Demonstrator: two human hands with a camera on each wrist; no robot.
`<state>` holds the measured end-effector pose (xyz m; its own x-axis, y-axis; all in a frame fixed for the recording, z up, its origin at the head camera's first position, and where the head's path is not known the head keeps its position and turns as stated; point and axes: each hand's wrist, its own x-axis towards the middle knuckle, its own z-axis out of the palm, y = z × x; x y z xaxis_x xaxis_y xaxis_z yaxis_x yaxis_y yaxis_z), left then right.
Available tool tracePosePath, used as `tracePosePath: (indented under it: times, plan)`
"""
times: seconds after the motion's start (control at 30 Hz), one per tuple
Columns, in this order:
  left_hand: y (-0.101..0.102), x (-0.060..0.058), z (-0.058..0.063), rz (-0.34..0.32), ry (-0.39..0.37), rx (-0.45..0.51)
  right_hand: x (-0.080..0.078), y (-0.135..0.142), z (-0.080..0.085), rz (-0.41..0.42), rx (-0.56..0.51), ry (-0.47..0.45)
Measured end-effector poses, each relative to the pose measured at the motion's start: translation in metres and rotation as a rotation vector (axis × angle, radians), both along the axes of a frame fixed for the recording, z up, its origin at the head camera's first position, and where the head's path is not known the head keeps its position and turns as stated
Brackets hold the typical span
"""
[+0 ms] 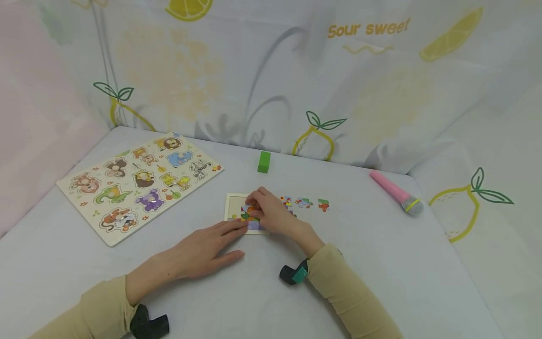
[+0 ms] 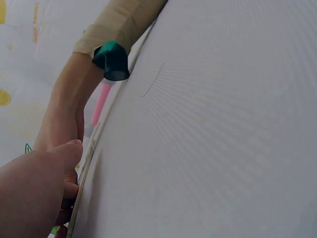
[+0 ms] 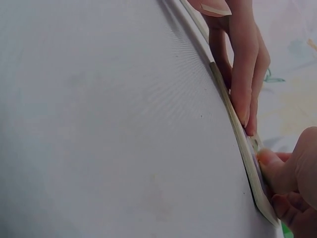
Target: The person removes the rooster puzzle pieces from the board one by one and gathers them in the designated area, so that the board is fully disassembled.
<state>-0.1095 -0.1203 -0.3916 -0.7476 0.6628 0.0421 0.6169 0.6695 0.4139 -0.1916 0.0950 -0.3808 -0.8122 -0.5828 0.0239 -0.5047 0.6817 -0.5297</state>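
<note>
A small jigsaw puzzle in a pale wooden frame (image 1: 227, 205) lies mid-table, with colourful pieces set along its lower part. My left hand (image 1: 207, 248) reaches in from the left, and its straight fingertips rest on the frame's lower left part. Over the puzzle, my right hand (image 1: 277, 214) pinches a puzzle piece (image 1: 244, 213) between thumb and fingers; its palm covers the frame's right side. The right wrist view shows the left fingers (image 3: 242, 89) touching the frame beside the right thumb (image 3: 277, 171). Loose puzzle pieces (image 1: 304, 202) lie to the right of the frame.
An animal knob-puzzle board (image 1: 139, 188) lies at the left. A green block (image 1: 264, 162) stands behind the small puzzle, near the back edge. At the right is a pink toy microphone (image 1: 395, 192). A printed curtain (image 1: 271, 70) hangs behind the white table.
</note>
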Motion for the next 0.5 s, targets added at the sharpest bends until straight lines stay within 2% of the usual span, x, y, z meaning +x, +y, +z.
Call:
tracePosePath:
  times: [0.5]
  plan:
    - [-0.0002,-0.0004,0.0,-0.003,-0.006,-0.004,-0.0016,0.0033,0.001,0.012,-0.101,-0.018]
